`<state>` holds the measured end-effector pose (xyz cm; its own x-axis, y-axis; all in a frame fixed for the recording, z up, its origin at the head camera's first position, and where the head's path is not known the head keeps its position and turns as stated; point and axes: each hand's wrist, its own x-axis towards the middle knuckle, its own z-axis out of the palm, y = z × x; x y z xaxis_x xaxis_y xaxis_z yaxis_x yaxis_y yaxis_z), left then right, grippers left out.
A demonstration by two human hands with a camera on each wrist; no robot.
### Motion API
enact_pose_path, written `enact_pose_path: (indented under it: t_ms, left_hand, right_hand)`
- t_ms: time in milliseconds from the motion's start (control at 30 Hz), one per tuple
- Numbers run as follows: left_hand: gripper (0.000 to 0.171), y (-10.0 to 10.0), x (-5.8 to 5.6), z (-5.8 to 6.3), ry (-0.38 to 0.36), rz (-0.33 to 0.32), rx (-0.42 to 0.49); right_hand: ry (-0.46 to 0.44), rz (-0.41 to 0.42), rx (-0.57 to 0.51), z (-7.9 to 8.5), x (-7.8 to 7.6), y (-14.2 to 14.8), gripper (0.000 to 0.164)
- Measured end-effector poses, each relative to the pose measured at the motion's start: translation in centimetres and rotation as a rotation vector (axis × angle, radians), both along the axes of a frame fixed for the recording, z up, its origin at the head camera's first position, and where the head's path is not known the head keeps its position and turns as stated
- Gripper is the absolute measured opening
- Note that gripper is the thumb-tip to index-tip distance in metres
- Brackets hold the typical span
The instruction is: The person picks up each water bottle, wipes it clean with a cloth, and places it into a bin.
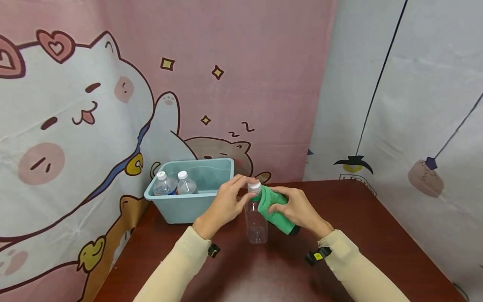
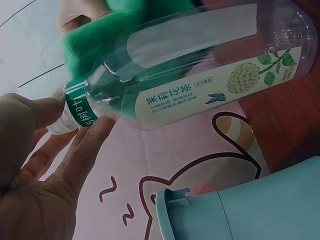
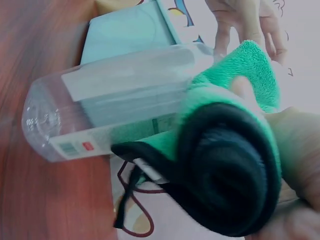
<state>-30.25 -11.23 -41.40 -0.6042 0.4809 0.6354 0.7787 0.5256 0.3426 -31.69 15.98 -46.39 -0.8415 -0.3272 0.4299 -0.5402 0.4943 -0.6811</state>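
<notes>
A clear plastic bottle (image 1: 257, 230) stands upright near the middle of the table. My left hand (image 1: 225, 200) holds it at the neck and white cap, thumb on one side and fingers on the other. In the left wrist view, the bottle's green neck band (image 2: 80, 104) shows between thumb and fingers, above a pale label with white blossoms. My right hand (image 1: 299, 209) grips a folded green cloth (image 1: 272, 205) beside the bottle's shoulder. The right wrist view shows the cloth's black edging (image 3: 227, 220) rolled toward the camera, overlapping the bottle's upper part.
A light blue plastic bin (image 1: 185, 212) sits at the table's back left, behind my left hand. Two capped clear bottles, a left one (image 1: 164, 185) and a right one (image 1: 186, 185), stand inside its left part. Printed cloth (image 1: 264, 75) hangs behind the dark red-brown table (image 1: 362, 239).
</notes>
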Motion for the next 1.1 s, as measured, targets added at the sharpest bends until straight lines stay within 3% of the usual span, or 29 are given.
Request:
enact_pose_path:
  t_ms: [200,433,833,1100]
  left_hand:
    - [0.035,0.0,0.0,0.0,0.015,-0.016,0.006]
    - [0.036,0.0,0.0,0.0,0.001,-0.019,0.001]
    - [0.035,-0.2,0.0,-0.1,-0.013,-0.017,0.006]
    - [0.037,-0.2,0.0,-0.2,-0.029,-0.005,0.006]
  right_hand:
    - [0.06,-0.022,-0.083,0.8,0.1,-1.0,0.058]
    - [0.124,-0.014,0.0,1.6,0.3,-1.7,0.055]
    - [0.065,0.021,0.156,2.2,0.1,-1.2,0.044]
    - [0.022,0.045,0.22,1.0,0.3,-0.1,0.06]
